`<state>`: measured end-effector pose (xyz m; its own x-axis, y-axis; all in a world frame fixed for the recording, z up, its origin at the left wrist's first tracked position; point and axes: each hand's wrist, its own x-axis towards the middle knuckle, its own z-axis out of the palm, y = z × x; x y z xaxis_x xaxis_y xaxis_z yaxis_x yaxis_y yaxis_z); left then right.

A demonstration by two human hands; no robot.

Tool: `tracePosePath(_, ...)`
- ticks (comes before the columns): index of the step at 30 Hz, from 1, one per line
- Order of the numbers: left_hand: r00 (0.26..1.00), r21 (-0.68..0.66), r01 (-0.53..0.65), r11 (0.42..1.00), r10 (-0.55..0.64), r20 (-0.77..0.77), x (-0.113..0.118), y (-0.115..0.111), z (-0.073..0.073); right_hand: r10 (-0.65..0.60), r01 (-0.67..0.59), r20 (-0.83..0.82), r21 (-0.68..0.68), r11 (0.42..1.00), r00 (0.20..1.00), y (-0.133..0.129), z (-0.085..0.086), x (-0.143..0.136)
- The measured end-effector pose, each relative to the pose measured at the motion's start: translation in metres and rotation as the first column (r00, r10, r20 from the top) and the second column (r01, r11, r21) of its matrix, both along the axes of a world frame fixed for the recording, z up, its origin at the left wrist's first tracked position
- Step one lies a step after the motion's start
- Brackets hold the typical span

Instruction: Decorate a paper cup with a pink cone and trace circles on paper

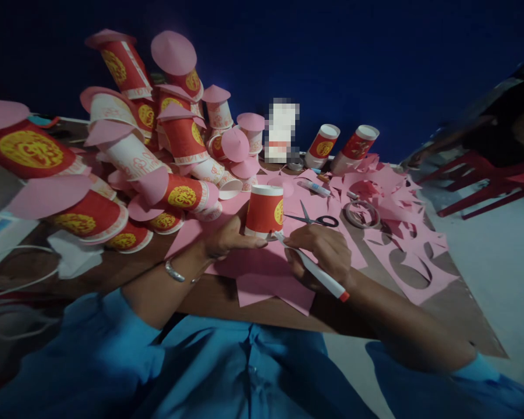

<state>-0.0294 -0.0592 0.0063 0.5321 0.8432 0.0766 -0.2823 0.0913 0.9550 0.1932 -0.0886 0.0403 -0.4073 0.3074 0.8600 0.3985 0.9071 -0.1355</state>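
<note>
My left hand (232, 240) is closed round the lower left of a red paper cup (262, 212) with a yellow emblem, its thumb along the white band at the bottom. In my right hand (321, 250) is a white marker pen (321, 274) with a red end. The pen's tip meets the cup's white band near its lower right edge. Just behind my right hand, open scissors (310, 219) with black handles lie on pink paper (266, 273). The fingers of my left hand behind the cup are hidden.
Stacked cups with pink paper cones (181, 139) fill the table's left side. Two stacks of cups (322, 145) stand at the back. A roll of tape (361, 215), a glue tube (317, 188) and cut pink scraps (413, 256) lie right. A red stool (489, 180) stands beyond, beside a person.
</note>
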Motion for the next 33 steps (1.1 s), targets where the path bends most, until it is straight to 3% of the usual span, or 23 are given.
tracePosePath(13,1.0,0.007,0.022,1.0,-0.022,0.002,-0.0005,0.0019,-0.0052,0.009,-0.009,-0.01,-0.01,1.0,1.0,0.0014,-0.0018,-0.0011)
tracePosePath(19,0.996,0.029,0.066,0.997,-0.068,0.061,0.0018,0.0011,-0.0004,-0.015,0.015,-0.006,-0.02,1.0,1.0,0.0022,-0.0012,0.0)
tracePosePath(33,0.995,0.01,0.041,0.999,-0.042,0.088,0.0039,0.0008,0.0002,-0.065,0.064,-0.021,-0.015,0.998,0.998,0.0013,0.0001,-0.0006)
